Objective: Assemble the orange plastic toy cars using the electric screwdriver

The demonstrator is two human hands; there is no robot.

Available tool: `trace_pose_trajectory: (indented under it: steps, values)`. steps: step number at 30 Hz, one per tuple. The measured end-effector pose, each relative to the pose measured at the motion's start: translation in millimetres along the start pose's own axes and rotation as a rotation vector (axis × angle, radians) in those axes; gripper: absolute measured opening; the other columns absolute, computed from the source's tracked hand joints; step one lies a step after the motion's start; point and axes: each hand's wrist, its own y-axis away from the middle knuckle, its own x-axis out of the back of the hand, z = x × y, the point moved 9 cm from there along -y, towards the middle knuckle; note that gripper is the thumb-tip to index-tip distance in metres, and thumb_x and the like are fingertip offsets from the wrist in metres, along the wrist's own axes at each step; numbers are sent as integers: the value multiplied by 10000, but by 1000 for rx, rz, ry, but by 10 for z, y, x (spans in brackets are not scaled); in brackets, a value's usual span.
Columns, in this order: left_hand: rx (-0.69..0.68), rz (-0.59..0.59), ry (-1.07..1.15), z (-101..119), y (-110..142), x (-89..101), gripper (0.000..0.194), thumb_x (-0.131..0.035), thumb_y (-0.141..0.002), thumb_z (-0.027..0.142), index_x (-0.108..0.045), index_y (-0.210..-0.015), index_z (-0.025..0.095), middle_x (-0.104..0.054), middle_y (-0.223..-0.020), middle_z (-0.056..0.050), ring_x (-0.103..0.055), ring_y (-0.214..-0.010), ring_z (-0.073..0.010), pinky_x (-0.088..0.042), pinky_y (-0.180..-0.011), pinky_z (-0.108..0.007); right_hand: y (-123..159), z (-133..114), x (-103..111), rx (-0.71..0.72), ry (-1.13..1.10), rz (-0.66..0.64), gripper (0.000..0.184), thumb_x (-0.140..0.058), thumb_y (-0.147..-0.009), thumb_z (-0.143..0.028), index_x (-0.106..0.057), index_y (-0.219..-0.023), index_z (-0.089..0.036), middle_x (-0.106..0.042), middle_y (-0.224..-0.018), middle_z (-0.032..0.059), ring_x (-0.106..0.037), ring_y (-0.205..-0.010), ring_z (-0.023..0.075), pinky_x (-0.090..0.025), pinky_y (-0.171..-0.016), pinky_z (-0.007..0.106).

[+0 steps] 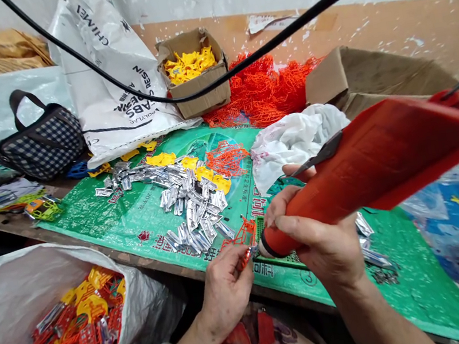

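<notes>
My right hand (333, 248) is wrapped around a red electric screwdriver (366, 156), with its nose pointing down and left. In my left hand (225, 286) an orange-red plastic lattice piece (246, 231) is pinched between thumb and fingers, right at the screwdriver's nose. The driver's tip and the exact point of contact are hard to make out. Behind my hands lies a spread of silver metal-look parts (191, 207), with yellow plastic parts (162, 159) along its far side. A small green tray (260, 231) sits partly hidden behind the nose.
At lower left, a white sack (143, 290) holds red, yellow and silver pieces. A cardboard box (205, 103) of yellow parts and a red lattice heap (264, 88) stand at the back. Small screws (383, 275) lie at right. A black cable (294, 28) crosses overhead.
</notes>
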Motion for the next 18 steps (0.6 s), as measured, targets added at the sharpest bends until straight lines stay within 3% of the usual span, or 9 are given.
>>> trace_pose_trajectory:
  steps: [9,18]
  values:
    - [-200,68,-152,154,80,45,181,-559,-903,127,-720,-986,138,-714,-779,-53,-679,-717,-179,-519,-675,-274,3,11,-9,-23,-10,46,77,-742,-656,-202,-674,-692,-202,-615,-675,-19,-578,-594,166,-495,-608,362]
    - [-149,44,-120,102,53,35,186,-549,-896,125,-721,-963,148,-692,-762,-41,-656,-699,-173,-510,-675,-276,-25,-10,-8,-13,17,72,82,-737,-644,-213,-664,-682,-206,-615,-662,-25,-571,-590,165,-491,-620,366]
